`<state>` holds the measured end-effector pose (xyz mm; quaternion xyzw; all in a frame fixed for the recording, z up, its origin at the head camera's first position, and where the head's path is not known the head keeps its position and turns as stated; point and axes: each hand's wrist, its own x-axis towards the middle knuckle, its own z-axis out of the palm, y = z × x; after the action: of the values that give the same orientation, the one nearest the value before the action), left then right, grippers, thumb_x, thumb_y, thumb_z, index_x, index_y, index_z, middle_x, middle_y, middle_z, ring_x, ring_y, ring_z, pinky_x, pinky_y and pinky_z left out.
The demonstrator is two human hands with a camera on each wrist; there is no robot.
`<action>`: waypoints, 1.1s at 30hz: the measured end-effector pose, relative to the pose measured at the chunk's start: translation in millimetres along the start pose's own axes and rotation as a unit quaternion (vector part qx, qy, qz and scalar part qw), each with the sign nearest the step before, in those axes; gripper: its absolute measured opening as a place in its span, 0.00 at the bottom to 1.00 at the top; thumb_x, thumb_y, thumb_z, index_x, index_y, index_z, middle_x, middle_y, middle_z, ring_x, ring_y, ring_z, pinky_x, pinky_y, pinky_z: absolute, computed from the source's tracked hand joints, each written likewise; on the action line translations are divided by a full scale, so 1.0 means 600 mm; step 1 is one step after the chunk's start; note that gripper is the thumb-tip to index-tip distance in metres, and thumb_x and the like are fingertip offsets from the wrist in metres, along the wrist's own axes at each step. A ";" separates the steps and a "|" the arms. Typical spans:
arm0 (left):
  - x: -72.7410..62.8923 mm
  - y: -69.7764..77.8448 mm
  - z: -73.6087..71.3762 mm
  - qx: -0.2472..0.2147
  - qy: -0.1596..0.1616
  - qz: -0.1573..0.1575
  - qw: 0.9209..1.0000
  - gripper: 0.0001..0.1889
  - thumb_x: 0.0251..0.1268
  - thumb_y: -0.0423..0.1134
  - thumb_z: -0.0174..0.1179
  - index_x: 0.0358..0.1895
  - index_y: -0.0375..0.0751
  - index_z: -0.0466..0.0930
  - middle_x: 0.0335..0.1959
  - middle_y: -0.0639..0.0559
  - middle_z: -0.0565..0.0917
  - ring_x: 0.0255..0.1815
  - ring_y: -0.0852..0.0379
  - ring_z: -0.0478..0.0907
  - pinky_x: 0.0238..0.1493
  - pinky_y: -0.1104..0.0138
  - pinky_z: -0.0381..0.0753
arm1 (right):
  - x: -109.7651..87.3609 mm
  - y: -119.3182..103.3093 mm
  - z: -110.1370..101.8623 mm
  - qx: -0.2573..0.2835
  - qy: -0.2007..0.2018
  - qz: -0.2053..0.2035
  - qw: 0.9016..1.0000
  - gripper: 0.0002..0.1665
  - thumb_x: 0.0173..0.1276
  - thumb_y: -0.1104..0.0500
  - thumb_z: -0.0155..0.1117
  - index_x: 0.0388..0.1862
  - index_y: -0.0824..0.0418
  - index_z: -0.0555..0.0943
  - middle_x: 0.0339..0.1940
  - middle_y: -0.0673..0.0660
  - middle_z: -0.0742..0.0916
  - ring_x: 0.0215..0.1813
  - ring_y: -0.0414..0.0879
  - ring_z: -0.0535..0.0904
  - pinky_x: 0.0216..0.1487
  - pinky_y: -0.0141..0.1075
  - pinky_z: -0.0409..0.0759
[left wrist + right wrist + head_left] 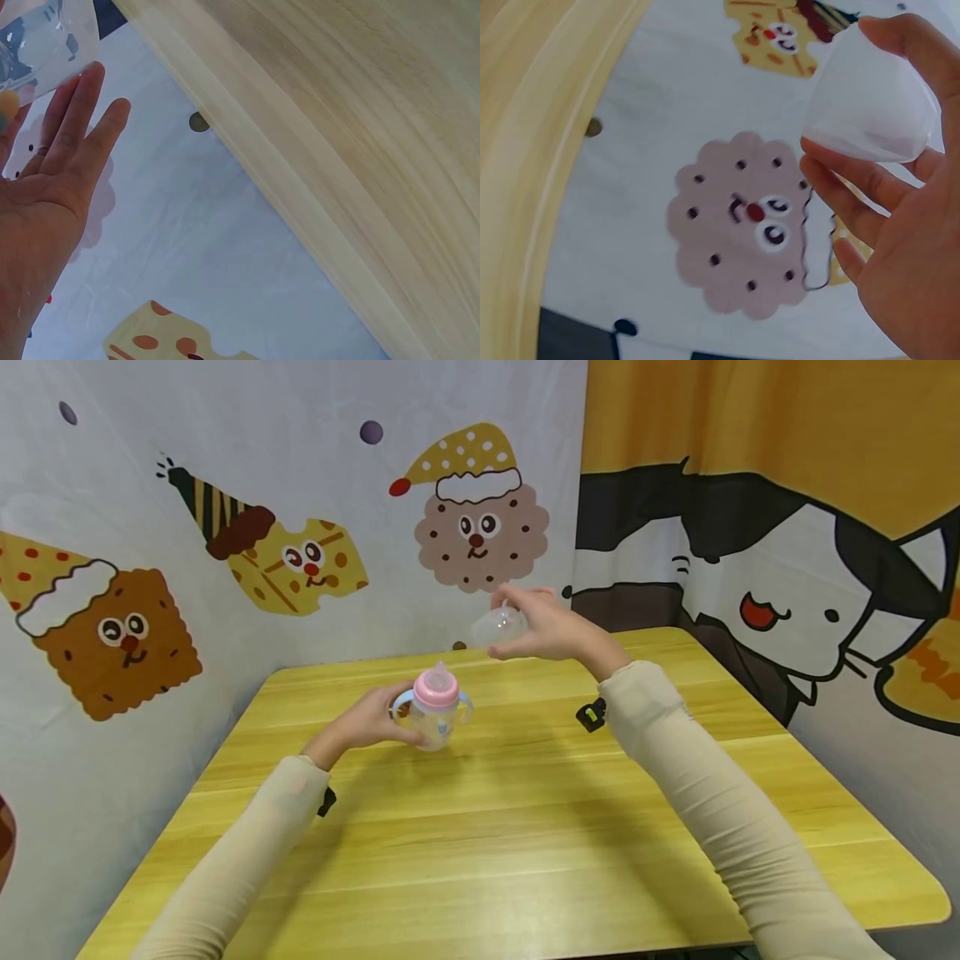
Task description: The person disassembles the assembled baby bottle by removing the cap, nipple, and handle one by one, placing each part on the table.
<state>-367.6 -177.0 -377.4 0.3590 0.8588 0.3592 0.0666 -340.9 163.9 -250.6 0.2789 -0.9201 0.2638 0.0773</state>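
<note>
In the head view my left hand (375, 717) grips a baby bottle (433, 727), thumb on the near side of its clear body. The bottle stands upright, with a pink collar, a clear nipple on top and pale blue side handles. The left wrist view catches only part of the clear bottle (49, 49), at the fingertips. Higher and to the right, my right hand (551, 625) pinches a translucent dome-shaped cap (498, 627) between thumb and fingers. In the right wrist view the cap (874, 101) is tilted, its wall held at opposite sides, apart from the bottle.
Both hands are over a yellow wood-grain table (465, 860). Behind its far edge hangs a white cloth (315, 460) printed with cartoon biscuits and cheese. An orange cloth with a cartoon cat (795, 577) hangs at the right.
</note>
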 end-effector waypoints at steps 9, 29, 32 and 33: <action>-0.001 -0.006 -0.001 -0.010 0.000 -0.007 1.000 0.45 0.55 0.44 0.83 0.77 0.47 0.72 0.66 0.48 0.83 0.65 0.45 0.80 0.65 0.47 0.81 | -0.017 0.081 0.009 -0.023 0.015 0.059 0.998 0.35 0.64 0.43 0.77 0.66 0.53 0.76 0.61 0.58 0.85 0.66 0.61 0.72 0.76 0.60 0.49; 0.004 -0.016 -0.004 -0.029 0.011 0.005 1.000 0.43 0.56 0.43 0.83 0.76 0.50 0.73 0.65 0.49 0.81 0.62 0.47 0.79 0.56 0.51 0.85 | -0.046 0.187 0.023 0.007 0.044 0.138 0.989 0.36 0.67 0.47 0.76 0.70 0.57 0.78 0.57 0.64 0.86 0.58 0.59 0.77 0.64 0.60 0.68; 0.004 -0.017 -0.001 -0.037 0.011 0.006 0.999 0.41 0.56 0.42 0.83 0.74 0.51 0.74 0.64 0.49 0.81 0.60 0.47 0.79 0.53 0.53 0.87 | -0.049 0.201 0.028 0.008 0.050 0.135 0.990 0.36 0.68 0.47 0.76 0.70 0.60 0.78 0.56 0.65 0.87 0.59 0.61 0.77 0.68 0.61 0.61; 0.003 -0.017 0.000 -0.040 0.011 0.006 0.999 0.40 0.56 0.42 0.83 0.73 0.50 0.75 0.63 0.49 0.81 0.60 0.46 0.79 0.52 0.53 0.87 | -0.050 0.206 0.030 0.006 0.049 0.136 0.989 0.37 0.68 0.47 0.75 0.71 0.61 0.77 0.57 0.65 0.86 0.59 0.61 0.76 0.69 0.62 0.58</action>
<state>-374.5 -180.9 -383.6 0.3574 0.8422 0.3977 0.0693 -384.1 255.8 -329.3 0.1384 -0.9428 0.2912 0.0843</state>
